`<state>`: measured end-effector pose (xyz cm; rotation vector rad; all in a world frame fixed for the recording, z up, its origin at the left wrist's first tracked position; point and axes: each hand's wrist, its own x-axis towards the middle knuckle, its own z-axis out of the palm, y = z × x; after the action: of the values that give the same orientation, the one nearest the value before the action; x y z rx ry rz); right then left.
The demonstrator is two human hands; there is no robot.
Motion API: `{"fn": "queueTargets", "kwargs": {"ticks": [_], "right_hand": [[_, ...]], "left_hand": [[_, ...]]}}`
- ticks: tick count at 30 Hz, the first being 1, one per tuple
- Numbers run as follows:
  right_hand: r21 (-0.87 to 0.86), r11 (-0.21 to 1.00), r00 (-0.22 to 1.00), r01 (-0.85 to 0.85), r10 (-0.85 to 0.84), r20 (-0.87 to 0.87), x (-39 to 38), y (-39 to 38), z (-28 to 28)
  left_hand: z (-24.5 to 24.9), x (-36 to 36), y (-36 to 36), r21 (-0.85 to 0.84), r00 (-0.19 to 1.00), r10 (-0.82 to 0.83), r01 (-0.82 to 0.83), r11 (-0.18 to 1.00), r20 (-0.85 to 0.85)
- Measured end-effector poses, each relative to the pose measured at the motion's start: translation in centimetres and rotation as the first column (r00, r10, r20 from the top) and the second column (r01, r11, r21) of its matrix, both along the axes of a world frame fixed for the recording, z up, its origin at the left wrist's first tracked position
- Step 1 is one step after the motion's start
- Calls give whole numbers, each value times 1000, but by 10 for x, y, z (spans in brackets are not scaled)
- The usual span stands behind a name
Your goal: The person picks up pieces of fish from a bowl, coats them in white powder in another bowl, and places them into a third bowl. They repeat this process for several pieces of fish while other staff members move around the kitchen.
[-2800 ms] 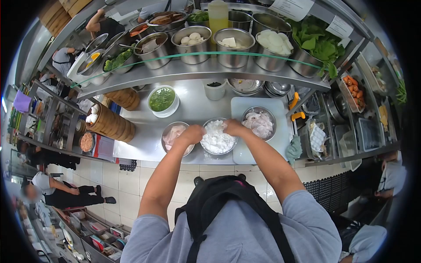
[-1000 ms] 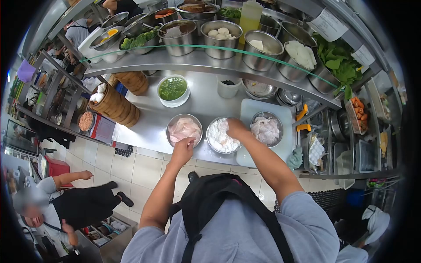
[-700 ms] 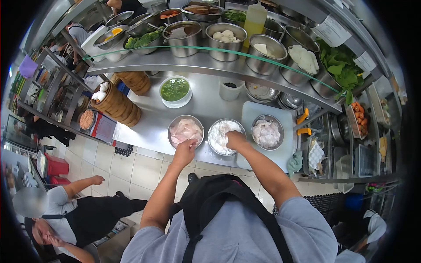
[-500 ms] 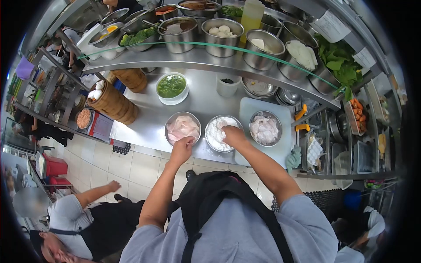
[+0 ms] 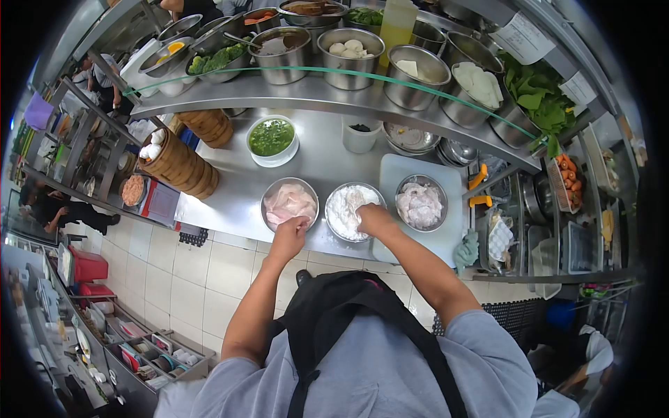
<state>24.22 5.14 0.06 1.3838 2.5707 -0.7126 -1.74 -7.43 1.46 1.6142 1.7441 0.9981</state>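
Powder (image 5: pixel 343 207) being worked by the right hand (image 5: pixel 376 221) — grip hidden. Left of the powder, raw meat (image 5: pixel 291 200) is met by the left hand (image 5: pixel 288 238), fingers bunched, hold unclear; right, whitened meat (image 5: pixel 420 202) is bowled — light handling seems called for.

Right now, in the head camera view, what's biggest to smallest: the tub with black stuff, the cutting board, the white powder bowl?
Largest: the cutting board
Next: the white powder bowl
Smallest: the tub with black stuff
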Motion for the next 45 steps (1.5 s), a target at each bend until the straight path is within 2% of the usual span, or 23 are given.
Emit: {"fn": "queueTargets", "kwargs": {"ticks": [2, 5, 9, 11, 12, 13, 14, 15, 17, 21, 22, 25, 28, 30, 31, 33, 35, 38, 41, 42, 43, 44, 45], "right_hand": [[153, 987, 994, 41, -26, -104, -1, -5, 4], [29, 997, 997, 77, -77, -3, -11, 1, -14], [53, 984, 984, 173, -170, -51, -15, 5, -20], [175, 889, 892, 422, -374, -253, -15, 9, -32], [161, 897, 895, 413, -365, -257, -18, 11, -29], [156, 900, 896, 407, -360, -262, -21, 13, -27], [80, 904, 899, 420, -404, -168, -23, 15, -24], [6, 899, 897, 438, -437, -68, -25, 15, -17], [10, 913, 913, 407, -406, -39, -29, 13, -13], [54, 951, 953, 305, -304, -15, -31, 7, 1], [54, 951, 953, 304, -304, -12, -30, 8, -4], [-3, 952, 941, 307, -304, -151, -18, 13, -13], [54, 963, 927, 265, -239, -289, -9, 27, -22], [-318, 896, 861, 309, -406, -306, -5, 38, -32], [-314, 891, 852, 327, -422, -309, -1, 39, -33], [-569, 735, 687, 369, -628, -365, 4, 36, -36], [-623, 671, 582, 402, -712, -392, 13, 35, -31], [-755, 610, 451, 240, -759, -470, 39, 48, -21], [-623, 683, 477, 381, -722, -501, 88, 62, 14], [-480, 743, 596, 466, -665, -451, 104, 63, 37], [-320, 793, 701, 519, -609, -371, 119, 64, 54], [-319, 790, 698, 524, -613, -370, 134, 67, 57], [-128, 849, 797, 513, -526, -296, 148, 69, 59]], "left_hand": [[0, 1, 2, -18, 1000, -5, 5, 1000, -9], [-4, 1, 2, -8, 1000, -2, 2, 1000, -13], [9, 1, 2, -32, 1000, -8, 8, 999, 14], [5, -4, 2, -22, 1000, 4, -4, 1000, -17], [3, -9, 2, -24, 1000, 11, -12, 1000, -21], [3, -16, 6, -11, 987, 76, -78, 997, -144], [2, -23, 10, 8, 955, 138, -140, 990, -264], [5, -27, 14, 8, 953, 141, -144, 989, -268], [8, -33, 24, -185, 912, 105, -191, 964, -396], [-2, -22, 40, -370, 828, -308, 132, 920, -469], [-11, -16, 42, -322, 819, -246, 79, 944, -519], [-21, -16, 53, -392, 815, -301, 100, 915, -496], [-22, -20, 60, -318, 846, -260, 115, 941, -465], [-12, -17, 58, -300, 836, -257, 117, 947, -485], [-5, -15, 61, -279, 828, -245, 113, 954, -505], [-20, -19, 65, -300, 824, -278, 139, 944, -494], [-33, -21, 65, -185, 872, -156, 77, 980, -464], [-42, -27, 70, -155, 890, -101, 35, 987, -444], [-53, -39, 72, -135, 935, -59, 12, 991, -350], [-95, -58, 79, 12, 913, -42, 52, 999, -405], [-88, -60, 80, 13, 914, -48, 58, 998, -404], [-72, -61, 79, -158, 974, -60, 25, 987, -220], [-66, -63, 80, -328, 999, -36, 24, 944, -31]]}}
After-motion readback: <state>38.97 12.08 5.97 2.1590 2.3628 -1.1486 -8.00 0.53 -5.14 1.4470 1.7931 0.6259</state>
